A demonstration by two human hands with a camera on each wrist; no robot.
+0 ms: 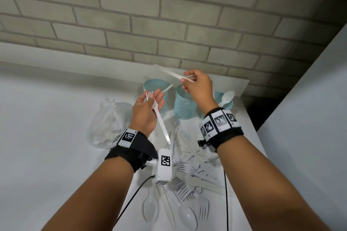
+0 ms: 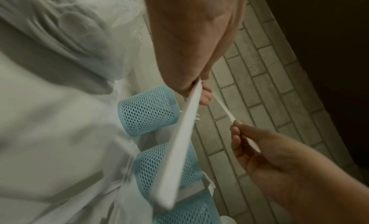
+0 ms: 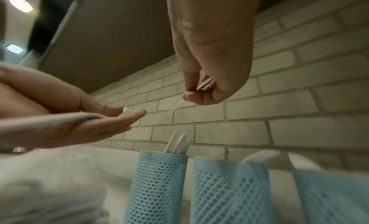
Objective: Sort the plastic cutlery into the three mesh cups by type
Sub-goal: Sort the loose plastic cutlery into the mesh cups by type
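Note:
My left hand (image 1: pixel 154 97) is raised over the table, its thumb pressing a white plastic fork (image 1: pixel 159 118) against the palm, tines up. My right hand (image 1: pixel 187 82) pinches one end of a thin white knife (image 1: pixel 172 74) above the cups; the knife slants up to the left. Three light-blue mesh cups stand by the brick wall. The left cup (image 3: pixel 155 180) holds knives, the middle cup (image 1: pixel 185 107) sits below my right hand, and the right cup (image 1: pixel 217 97) holds a spoon (image 1: pixel 228 97). In the left wrist view the fork (image 2: pixel 179 148) crosses in front of the cups.
A heap of loose white forks, knives and spoons (image 1: pixel 187 174) lies on the white table (image 1: pixel 56 118) under my wrists. A clear plastic bag (image 1: pixel 109 124) with more cutlery sits to the left. A white panel (image 1: pixel 309 99) bounds the right side.

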